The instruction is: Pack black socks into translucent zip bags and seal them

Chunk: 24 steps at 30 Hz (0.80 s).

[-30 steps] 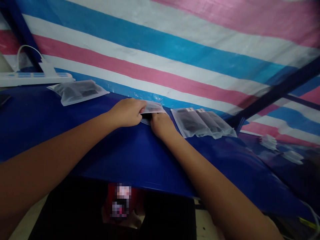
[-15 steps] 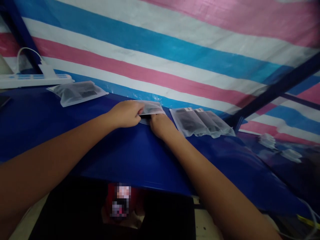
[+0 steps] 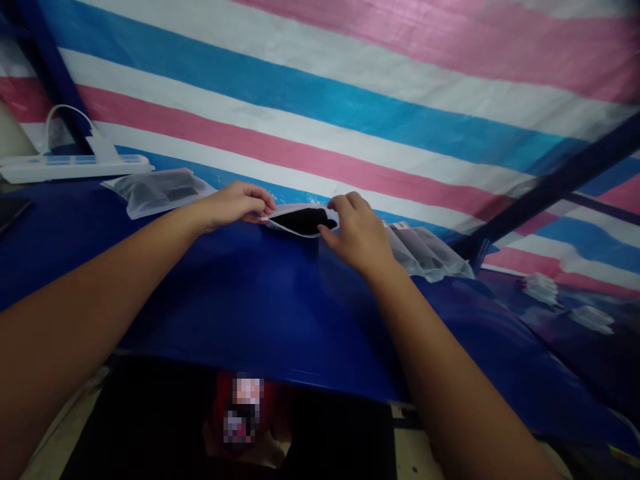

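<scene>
Nearest the camera, two bare forearms reach out over the blue surface (image 3: 240, 293) and meet at a small frosted pouch (image 3: 300, 221) lying on it, which serves as the landmark here. The left hand (image 3: 235, 203) pinches the pouch's left edge between thumb and fingertips, its grip closed on the thin film. The right hand (image 3: 357, 230) sits at the pouch's right end, fingers curled and loosely spread over the rim, touching it but not clamped; thumb low at the near lip. Between them the pouch mouth gapes, showing a dark item (image 3: 306, 220) inside. The pouch looks light, soft and slippery, likely to crumple or slide if pushed, so the edges by the opening seem the best place to take hold, with the flat body left alone. Just right of the pouch, partly behind the right hand, lies a fanned row of similar pouches (image 3: 430, 250). Well to its left lies another filled pouch (image 3: 157, 190), and beyond that a white power strip (image 3: 75, 167). Behind everything hangs a striped pink, white and blue tarp (image 3: 350, 87).
</scene>
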Tool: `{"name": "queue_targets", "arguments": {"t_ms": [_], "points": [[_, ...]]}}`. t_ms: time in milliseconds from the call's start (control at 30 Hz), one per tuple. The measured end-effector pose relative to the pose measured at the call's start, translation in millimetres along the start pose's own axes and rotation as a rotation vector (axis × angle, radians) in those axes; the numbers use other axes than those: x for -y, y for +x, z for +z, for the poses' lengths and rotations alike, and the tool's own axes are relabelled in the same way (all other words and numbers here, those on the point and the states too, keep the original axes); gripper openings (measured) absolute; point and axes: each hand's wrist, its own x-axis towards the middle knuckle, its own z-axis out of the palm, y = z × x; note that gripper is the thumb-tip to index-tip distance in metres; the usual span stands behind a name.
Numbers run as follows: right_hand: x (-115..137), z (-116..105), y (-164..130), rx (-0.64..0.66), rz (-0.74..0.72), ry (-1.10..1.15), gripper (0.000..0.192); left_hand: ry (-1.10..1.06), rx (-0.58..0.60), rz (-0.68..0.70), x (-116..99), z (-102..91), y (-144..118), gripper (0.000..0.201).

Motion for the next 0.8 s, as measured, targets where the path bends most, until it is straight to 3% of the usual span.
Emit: {"name": "queue_targets", "arguments": {"t_ms": [67,167,267,400,567,800], "points": [[-8,4,0,-0.042,0.043,0.036,0.03,-0.026,0.015,-0.005,1,-1.1,-1,0.023],[-21,10,1,-0.044,0.095,0.099,0.026,0.009,0.024,0.109,3,0.4,0,0.025],[-25,12,2,0.007,0.117,0.143,0.021,0.079,-0.056,0.212,5,4.1,2,0.023],[-5,9,1,-0.088,0.004,0.188,0.031,0.155,-0.164,0.267,2,13.2,1,0.015],[31,5,-1,-0.07,-0.208,0.167,0.027,0.11,-0.165,0.325,-14,32.9,-9,0.012],[35,1,0,-0.029,-0.23,0.067,0.035,0.142,-0.216,0.361,-27,41.4,-14,0.007]]}}
